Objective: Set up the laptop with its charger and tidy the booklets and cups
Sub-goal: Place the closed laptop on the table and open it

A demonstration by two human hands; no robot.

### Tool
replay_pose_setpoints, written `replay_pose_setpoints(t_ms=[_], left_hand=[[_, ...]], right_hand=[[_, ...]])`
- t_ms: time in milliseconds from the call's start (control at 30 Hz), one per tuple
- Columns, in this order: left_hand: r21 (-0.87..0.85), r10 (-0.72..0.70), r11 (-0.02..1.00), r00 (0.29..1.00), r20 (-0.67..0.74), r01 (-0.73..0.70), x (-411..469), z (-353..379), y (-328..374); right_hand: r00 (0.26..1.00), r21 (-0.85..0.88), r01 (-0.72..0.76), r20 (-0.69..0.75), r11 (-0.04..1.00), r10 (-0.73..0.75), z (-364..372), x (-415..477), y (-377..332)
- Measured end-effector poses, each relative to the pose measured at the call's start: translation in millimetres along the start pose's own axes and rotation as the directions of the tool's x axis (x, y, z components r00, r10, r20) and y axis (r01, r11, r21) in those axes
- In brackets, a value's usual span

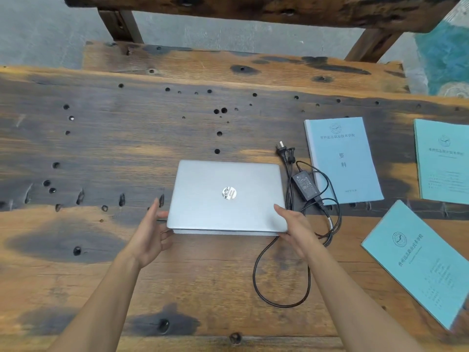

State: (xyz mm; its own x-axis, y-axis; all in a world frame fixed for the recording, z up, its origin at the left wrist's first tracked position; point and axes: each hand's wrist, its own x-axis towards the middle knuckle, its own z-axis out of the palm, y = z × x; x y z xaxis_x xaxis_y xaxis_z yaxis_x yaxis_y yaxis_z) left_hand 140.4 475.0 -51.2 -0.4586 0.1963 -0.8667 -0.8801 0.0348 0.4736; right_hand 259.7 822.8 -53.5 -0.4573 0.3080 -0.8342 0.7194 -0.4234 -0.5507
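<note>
A closed silver laptop [225, 196] lies flat on the wooden table [101, 153], logo up. My left hand [152, 232] grips its near left corner and my right hand [294, 229] grips its near right corner. Just right of the laptop lies a black charger brick [305, 185] with its plug [282, 146] and a looped black cable [281, 275] running toward me. Three pale blue booklets lie on the right: one [342, 161] beside the charger, one [442, 161] at the far right edge, one [418, 262] slanted nearer me. No cups are in view.
The table is rough wood with dark stains and several drilled holes. A wooden bench [228, 67] stands behind its far edge, under a dark beam [253, 8]. Grey floor shows beyond, with a teal patterned surface [446, 57] at the upper right.
</note>
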Motion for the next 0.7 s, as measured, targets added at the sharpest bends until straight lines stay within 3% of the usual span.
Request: replay_pose_setpoints(t_ms=[100,200,267,400,533,700], left_hand=[[-0.052,0.017,0.999,1.000,0.013,-0.017,-1.5,-3.1,-10.7],[-0.044,0.029,0.999,0.999,0.017,-0.028,-2.5,-2.2,-10.8],[-0.042,0.030,0.999,0.999,0.017,-0.030,-3.7,-0.8,-10.8],[-0.028,0.034,0.999,0.999,0.015,-0.033,-5.1,-0.1,-14.5],[-0.015,0.042,0.999,0.999,0.003,-0.042,-5.8,2.8,-15.6],[0.027,0.067,0.997,0.997,-0.048,-0.066,-8.5,7.9,-20.0]], right_hand=[[0.989,0.040,0.036,-0.145,0.999,-0.030,12.4,-10.9,13.7],[0.925,0.006,0.079,-0.374,0.997,-0.071,32.6,-21.6,27.5],[0.893,0.055,0.099,-0.446,0.994,-0.064,50.5,-29.0,37.7],[0.926,0.244,0.112,-0.377,0.963,-0.012,79.7,-37.7,50.0],[0.931,0.518,0.010,-0.317,0.855,0.181,89.2,-34.9,40.2],[0.948,0.505,-0.115,-0.201,0.855,0.246,92.1,-38.6,36.7]])
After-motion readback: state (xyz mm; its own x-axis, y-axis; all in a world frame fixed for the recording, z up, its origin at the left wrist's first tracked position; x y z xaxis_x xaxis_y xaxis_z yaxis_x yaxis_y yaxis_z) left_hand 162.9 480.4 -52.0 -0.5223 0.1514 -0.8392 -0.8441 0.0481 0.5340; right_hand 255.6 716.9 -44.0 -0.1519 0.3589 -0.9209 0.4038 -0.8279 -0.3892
